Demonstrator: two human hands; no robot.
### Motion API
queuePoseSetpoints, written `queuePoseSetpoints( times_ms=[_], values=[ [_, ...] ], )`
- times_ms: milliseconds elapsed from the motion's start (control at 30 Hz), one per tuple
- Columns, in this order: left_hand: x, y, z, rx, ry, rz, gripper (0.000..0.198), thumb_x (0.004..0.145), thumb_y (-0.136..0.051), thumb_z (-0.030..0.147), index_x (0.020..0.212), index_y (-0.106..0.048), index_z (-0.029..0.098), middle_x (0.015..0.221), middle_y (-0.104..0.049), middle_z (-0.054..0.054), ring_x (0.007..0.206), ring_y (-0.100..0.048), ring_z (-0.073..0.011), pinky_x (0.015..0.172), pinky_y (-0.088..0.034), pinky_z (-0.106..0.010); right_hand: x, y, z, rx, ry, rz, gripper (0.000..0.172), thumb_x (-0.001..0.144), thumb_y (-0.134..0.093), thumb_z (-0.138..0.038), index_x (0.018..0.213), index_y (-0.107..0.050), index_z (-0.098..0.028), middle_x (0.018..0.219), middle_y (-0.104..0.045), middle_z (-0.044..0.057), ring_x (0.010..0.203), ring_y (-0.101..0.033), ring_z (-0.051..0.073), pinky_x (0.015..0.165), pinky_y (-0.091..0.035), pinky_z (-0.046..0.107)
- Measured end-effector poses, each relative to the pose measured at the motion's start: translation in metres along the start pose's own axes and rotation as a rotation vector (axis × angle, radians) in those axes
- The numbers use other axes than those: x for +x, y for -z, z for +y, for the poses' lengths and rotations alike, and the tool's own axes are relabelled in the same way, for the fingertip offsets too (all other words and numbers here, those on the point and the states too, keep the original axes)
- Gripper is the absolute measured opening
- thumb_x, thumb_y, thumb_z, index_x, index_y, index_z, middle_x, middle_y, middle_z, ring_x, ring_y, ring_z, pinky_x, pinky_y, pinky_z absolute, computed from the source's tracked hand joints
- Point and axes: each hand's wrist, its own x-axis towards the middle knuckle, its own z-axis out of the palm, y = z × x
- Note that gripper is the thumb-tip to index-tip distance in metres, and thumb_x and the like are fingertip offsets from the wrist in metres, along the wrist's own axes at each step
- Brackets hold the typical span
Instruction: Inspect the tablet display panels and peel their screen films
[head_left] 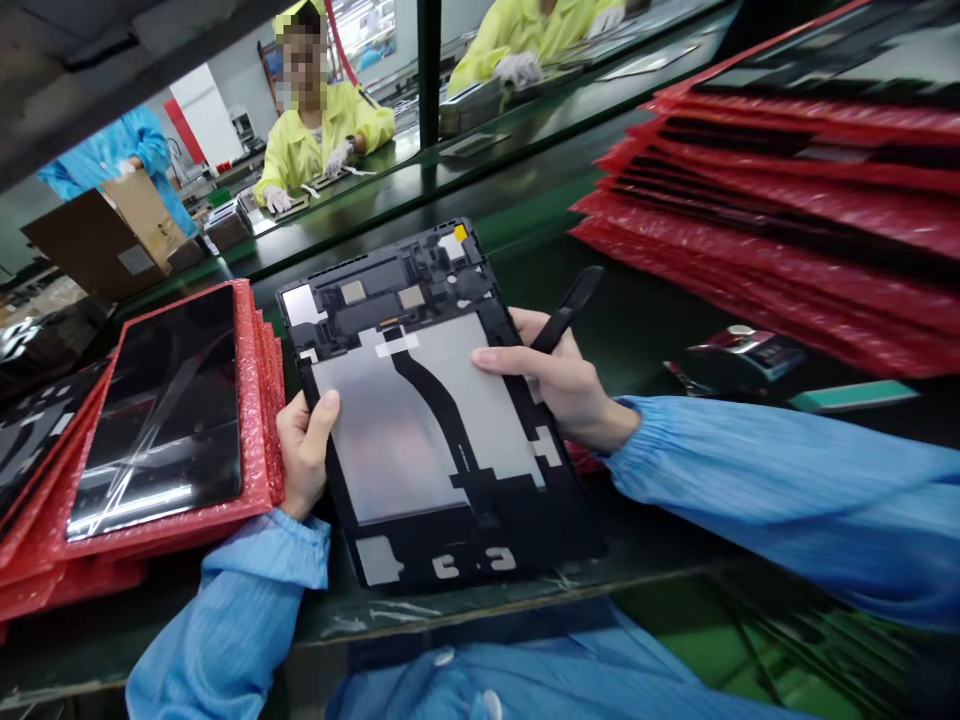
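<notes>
My left hand (pixel 304 455) is clamped on the lower left edge of a thin, rectangular black plastic tablet back housing (pixel 465 510), thumb on its face and fingers behind it. My right hand (pixel 559 375) is closed around a slender black plastic pry tool (pixel 568 308), whose tip points up and away, while my index finger lies across the housing's right side. The housing is tilted up in my hands over a dark green workbench (pixel 645 290), and I can't tell whether its lower edge touches the bench.

A large matte silver sheet (pixel 397 430) covers most of the housing, with a curved black ribbon strip (pixel 439 430) running down across it. Toward the top, the black frame is crowded with ribs and cutouts, small metal squares (pixel 352 292) and a tiny yellow label (pixel 460 232) at one corner.

Just beside my left hand, a glossy black tablet screen (pixel 157 410) sits in a red bubble-wrap pouch (pixel 259 420). More red bubble-wrap pouches (pixel 772 235) are stacked to my right – and across the bench, a co-worker in a yellow smock (pixel 315 140) works in white gloves.
</notes>
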Motion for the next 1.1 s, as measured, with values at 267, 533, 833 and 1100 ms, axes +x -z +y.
queuePoseSetpoints(
  times_ms=[267, 533, 833, 1100],
  values=[
    [0.004, 0.0, 0.003, -0.032, 0.036, 0.077, 0.049, 0.069, -0.064, 0.054, 0.044, -0.04, 0.02, 0.038, -0.031, 0.007, 0.033, -0.027, -0.006, 0.033, -0.025, -0.021, -0.003, -0.001, 0.001, -0.022, 0.048, -0.059, 0.029, 0.049, -0.072, -0.036, 0.066, -0.055, -0.019, 0.055, -0.052, -0.001, 0.044, -0.041, 0.009, 0.039, -0.032, 0.021],
    [0.005, 0.007, -0.003, -0.08, 0.114, 0.021, 0.05, 0.073, -0.061, 0.049, 0.041, -0.038, 0.019, 0.038, -0.035, 0.005, 0.032, -0.029, -0.0056, 0.032, -0.02, -0.021, -0.007, 0.001, 0.003, 0.037, -0.012, -0.098, 0.028, 0.05, -0.072, -0.035, 0.065, -0.054, -0.02, 0.056, -0.051, -0.001, 0.046, -0.045, 0.011, 0.041, -0.037, 0.024],
    [0.003, 0.011, -0.005, -0.112, 0.113, 0.009, 0.046, 0.074, -0.061, 0.047, 0.043, -0.04, 0.019, 0.039, -0.035, 0.005, 0.033, -0.03, -0.006, 0.033, -0.019, -0.021, -0.009, 0.01, 0.011, -0.083, 0.081, -0.131, 0.04, 0.059, -0.076, -0.05, 0.065, -0.051, -0.019, 0.056, -0.044, 0.0, 0.05, -0.043, 0.012, 0.044, -0.034, 0.026],
    [0.001, 0.01, -0.002, -0.107, 0.101, 0.022, 0.048, 0.073, -0.062, 0.047, 0.043, -0.038, 0.02, 0.038, -0.035, 0.005, 0.032, -0.031, -0.0065, 0.033, -0.019, -0.022, -0.008, 0.009, 0.012, -0.089, 0.21, -0.149, 0.049, 0.064, -0.074, -0.056, 0.055, -0.047, -0.017, 0.053, -0.04, -0.001, 0.047, -0.038, 0.01, 0.042, -0.03, 0.024]
  ],
)
